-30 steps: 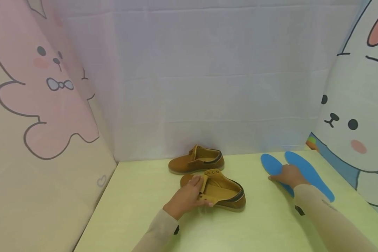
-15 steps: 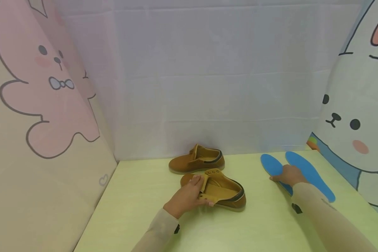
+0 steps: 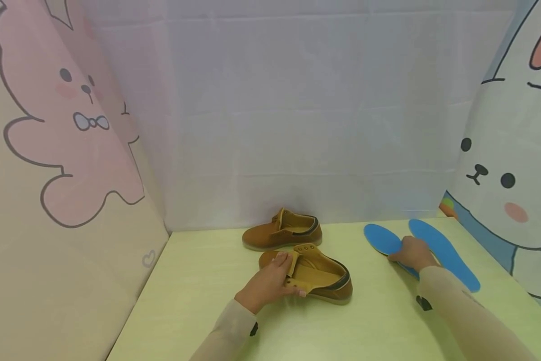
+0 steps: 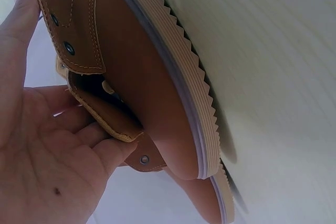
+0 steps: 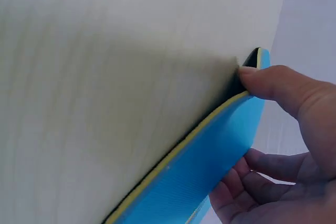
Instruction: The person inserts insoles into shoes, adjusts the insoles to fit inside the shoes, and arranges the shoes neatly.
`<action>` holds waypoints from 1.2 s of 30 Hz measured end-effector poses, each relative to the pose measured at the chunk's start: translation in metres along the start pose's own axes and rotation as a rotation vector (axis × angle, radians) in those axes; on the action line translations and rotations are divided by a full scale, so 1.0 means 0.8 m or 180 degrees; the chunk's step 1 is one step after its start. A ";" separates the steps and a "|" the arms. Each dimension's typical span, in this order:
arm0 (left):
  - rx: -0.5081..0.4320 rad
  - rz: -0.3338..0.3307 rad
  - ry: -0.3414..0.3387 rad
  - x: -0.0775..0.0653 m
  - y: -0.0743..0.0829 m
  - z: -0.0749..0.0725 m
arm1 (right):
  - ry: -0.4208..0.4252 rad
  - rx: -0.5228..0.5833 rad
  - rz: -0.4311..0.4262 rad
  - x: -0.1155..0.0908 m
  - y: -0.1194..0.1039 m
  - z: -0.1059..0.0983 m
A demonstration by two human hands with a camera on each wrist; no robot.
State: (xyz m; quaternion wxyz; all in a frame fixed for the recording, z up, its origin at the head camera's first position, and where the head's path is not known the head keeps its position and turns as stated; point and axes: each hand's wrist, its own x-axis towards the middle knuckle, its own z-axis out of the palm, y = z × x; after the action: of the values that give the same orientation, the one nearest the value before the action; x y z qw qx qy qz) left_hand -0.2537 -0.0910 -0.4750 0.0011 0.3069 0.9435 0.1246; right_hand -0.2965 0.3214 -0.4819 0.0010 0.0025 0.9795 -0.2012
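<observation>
Two brown lace-less shoes lie toes left in the head view. My left hand [image 3: 266, 287] holds the nearer shoe [image 3: 331, 282] at its opening. In the left wrist view its fingers reach behind the tongue [image 4: 107, 114], and the thumb lies at the edge of an eyelet flap. My right hand [image 3: 414, 253] pinches a blue insole [image 3: 382, 239] by its side edges. The right wrist view shows the thumb under its dark underside and the other fingers along the far edge. That insole is bent and partly raised off the table.
The other shoe [image 3: 262, 234] stands behind the held one, by the white back sheet [image 3: 306, 130]. A second blue insole [image 3: 448, 258] lies flat to the right. Printed cartoon panels flank the pale yellow table [image 3: 184, 281] on both sides.
The right hand has taken hold of the left insole, whose far end has shifted slightly left and lifted. The left hand stays on the nearer shoe.
</observation>
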 end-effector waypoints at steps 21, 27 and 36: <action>-0.0004 -0.0027 -0.0033 -0.001 -0.002 0.004 | 0.0188 -0.0026 -0.0353 -0.008 -0.021 -0.013; -0.0008 0.0023 0.0002 0.000 -0.001 0.002 | 0.0207 -0.0012 -0.0390 -0.020 -0.041 -0.026; 0.0021 0.0017 -0.0016 0.000 0.000 0.001 | 0.0492 0.0062 -0.0731 -0.033 -0.075 -0.045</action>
State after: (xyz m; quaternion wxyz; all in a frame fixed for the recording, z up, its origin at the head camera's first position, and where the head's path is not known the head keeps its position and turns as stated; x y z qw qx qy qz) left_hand -0.2535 -0.0912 -0.4756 0.0021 0.3097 0.9431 0.1207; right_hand -0.2707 0.2805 -0.4251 -0.0975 -0.0941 0.9685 -0.2087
